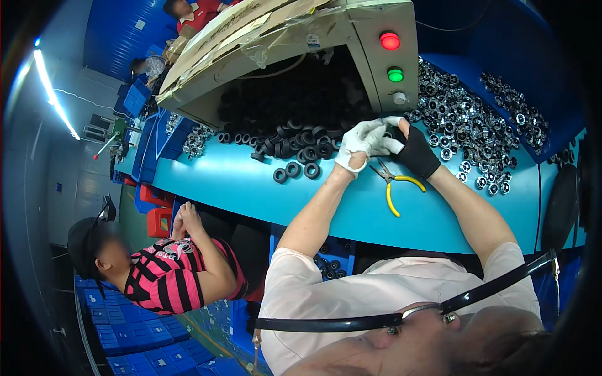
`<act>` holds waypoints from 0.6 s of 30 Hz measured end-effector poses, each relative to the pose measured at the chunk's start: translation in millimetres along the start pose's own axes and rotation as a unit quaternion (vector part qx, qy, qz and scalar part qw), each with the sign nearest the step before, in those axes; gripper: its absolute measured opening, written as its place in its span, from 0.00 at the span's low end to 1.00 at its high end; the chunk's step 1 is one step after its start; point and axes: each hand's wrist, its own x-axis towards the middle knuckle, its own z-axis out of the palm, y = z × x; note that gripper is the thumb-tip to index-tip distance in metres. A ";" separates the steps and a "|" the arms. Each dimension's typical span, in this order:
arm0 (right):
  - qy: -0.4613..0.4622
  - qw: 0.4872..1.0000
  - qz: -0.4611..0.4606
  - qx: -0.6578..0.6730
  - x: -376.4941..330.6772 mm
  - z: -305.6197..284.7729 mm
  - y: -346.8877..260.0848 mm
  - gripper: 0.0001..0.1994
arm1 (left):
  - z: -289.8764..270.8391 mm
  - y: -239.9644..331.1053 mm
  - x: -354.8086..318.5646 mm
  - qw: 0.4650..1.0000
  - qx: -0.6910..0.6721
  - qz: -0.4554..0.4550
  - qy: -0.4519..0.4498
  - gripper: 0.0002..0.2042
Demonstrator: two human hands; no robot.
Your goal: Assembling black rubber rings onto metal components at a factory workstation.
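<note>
My left hand (360,145), in a white glove, and my right hand (419,152), in a black glove with bare fingertips, meet over the table just below the machine's corner. Both sets of fingers are closed around something small and dark; the gloves cover most of it, so its kind is unclear. Below the hands lies a pair of pliers (392,199) with yellow handles, jaws pointing away from me. Black rubber rings (311,170) are heaped to the left of my left hand. A large spread of shiny chrome wheel hubs (449,125) lies to the right of my right hand.
Over the rings stands a beige machine housing (382,12) with a red lamp (389,41), a green lamp (395,75) and a knob. The blue-green table (251,203) curves around me. At left sits a person (182,276) in a striped shirt. Blue bins (141,351) stand beyond.
</note>
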 end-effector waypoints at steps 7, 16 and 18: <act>-0.047 0.997 0.031 0.057 -1.5 -0.9 -5.2 0.24 | 5.2 -4.1 -2.5 0.959 0.267 0.081 0.047 0.12; -0.017 0.995 0.042 0.093 -4.4 2.5 -15.6 0.22 | 8.6 -7.9 -0.9 0.960 0.246 0.102 0.086 0.11; -0.007 0.994 0.039 0.102 -5.2 2.5 -16.1 0.22 | 8.9 -3.0 -1.6 0.968 0.230 0.072 0.076 0.11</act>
